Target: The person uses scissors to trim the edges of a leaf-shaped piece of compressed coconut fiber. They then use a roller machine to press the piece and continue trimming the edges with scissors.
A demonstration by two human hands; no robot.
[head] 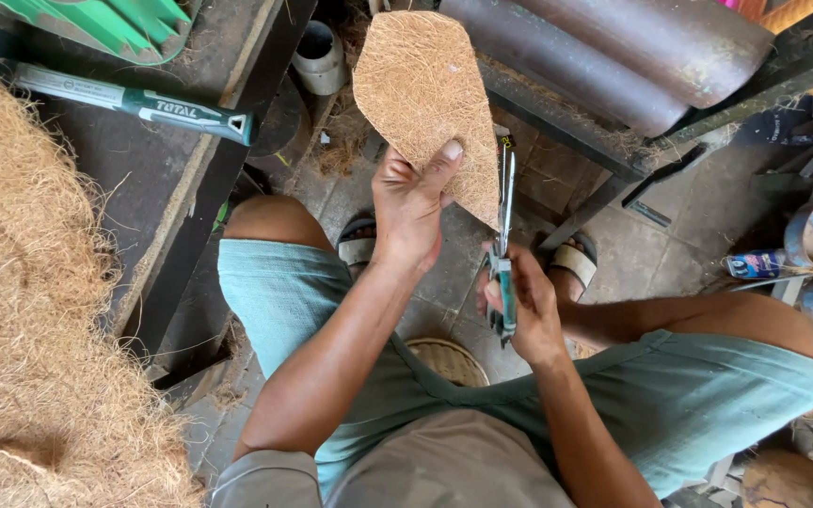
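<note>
Both hands work just over the knees. Left hand (pixel 413 202) has its grip closed on the low end of a brown fibre mat (pixel 422 89), thumb on top, held up over the tiled floor (pixel 651 254). Right hand (pixel 524 306) has its grip closed on scissors (pixel 503 246), blades touching the mat's right edge. On the dark counter (pixel 134 155) lies a green and white tool (pixel 134 99) with a triangle label. Loose fibre (pixel 30 310) is heaped at left. A round basket (pixel 449 357) sits between the feet; I cannot tell what is inside.
</note>
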